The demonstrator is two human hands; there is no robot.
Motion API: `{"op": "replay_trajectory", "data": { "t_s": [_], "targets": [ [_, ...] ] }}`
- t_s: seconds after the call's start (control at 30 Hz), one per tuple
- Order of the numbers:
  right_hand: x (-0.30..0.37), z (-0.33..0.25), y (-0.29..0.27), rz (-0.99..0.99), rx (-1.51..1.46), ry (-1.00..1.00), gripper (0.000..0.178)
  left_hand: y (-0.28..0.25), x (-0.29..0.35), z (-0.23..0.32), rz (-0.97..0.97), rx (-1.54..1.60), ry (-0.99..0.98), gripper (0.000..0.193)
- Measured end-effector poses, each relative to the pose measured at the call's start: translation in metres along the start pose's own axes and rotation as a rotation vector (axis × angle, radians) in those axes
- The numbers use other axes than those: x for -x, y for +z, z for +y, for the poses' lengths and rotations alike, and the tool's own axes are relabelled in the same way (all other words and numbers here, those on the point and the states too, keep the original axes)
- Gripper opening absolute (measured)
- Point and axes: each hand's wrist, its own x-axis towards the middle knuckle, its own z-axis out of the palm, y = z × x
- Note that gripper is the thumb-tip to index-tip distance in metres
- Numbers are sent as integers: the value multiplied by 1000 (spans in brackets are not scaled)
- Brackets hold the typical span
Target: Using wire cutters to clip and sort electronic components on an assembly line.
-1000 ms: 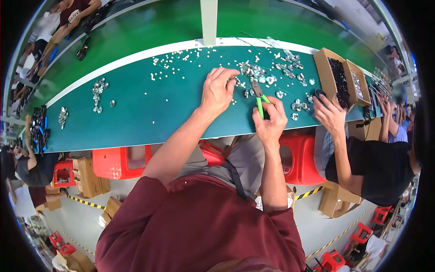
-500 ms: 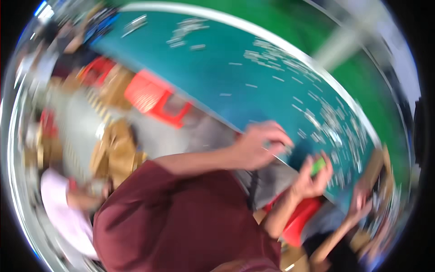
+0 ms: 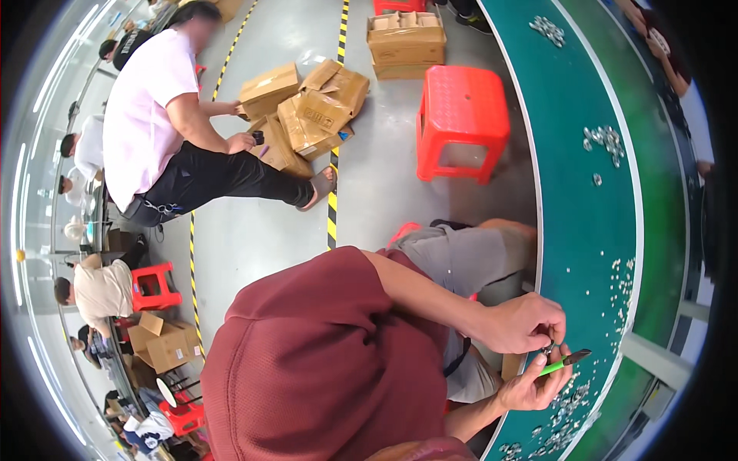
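Note:
Over the edge of the green table (image 3: 569, 200), my hands are close together. My left hand (image 3: 523, 319) is closed, its fingertips pinching a small dark, shiny round part (image 3: 547, 348). Just below it, my right hand (image 3: 534, 388) is wrapped round a slim green-handled tool (image 3: 553, 367) with a dark, flat, angled tip. The tip points away to the right, past my fingers. The small part lies beside the tool, and my fingers cover some of it. Small metal parts (image 3: 569, 407) are scattered on the tabletop beside my right hand.
More metal parts (image 3: 605, 144) and small pale pieces (image 3: 619, 288) lie along the table. A red stool (image 3: 465, 115) stands beside it, with cardboard boxes (image 3: 307, 115) on the floor. Another person in a pale shirt (image 3: 142, 127) reaches toward the boxes. A grey beam (image 3: 657, 359) crosses the table's far edge.
The view has swung round and is sharper now. My hands were apart, with the green tool in my right; now they meet, and my left fingers pinch a small part.

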Motion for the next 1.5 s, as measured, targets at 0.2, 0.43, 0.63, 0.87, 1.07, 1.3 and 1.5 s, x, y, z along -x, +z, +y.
{"op": "replay_trajectory", "data": {
  "t_s": [0.2, 0.43, 0.63, 0.87, 1.07, 1.3, 1.5],
  "targets": [
    [-8, 0, 29, -51, 45, 18, 27, -34, -4, -1, 58, -59, 57, 11],
    [-12, 5, 40, -50, -363, 435, 29, -65, -15, -3, -38, 53, 120, 13],
    [-29, 16, 33, -77, -632, 621, 33, -78, -30, -1, -97, 118, 170, 20],
    [-33, -20, 47, -84, -666, 727, 44, -80, -35, 3, -63, 113, 168, 20],
    [-37, -34, 84, -55, -841, 703, 20, -102, -16, 26, -54, 112, -83, 23],
    [-24, -35, 74, -17, -907, 577, 14, -92, -15, 11, -167, 349, -144, 24],
    [-13, -39, 54, 96, -816, 550, 16, -65, -9, 10, -198, 429, -187, 25]
  ]
}}
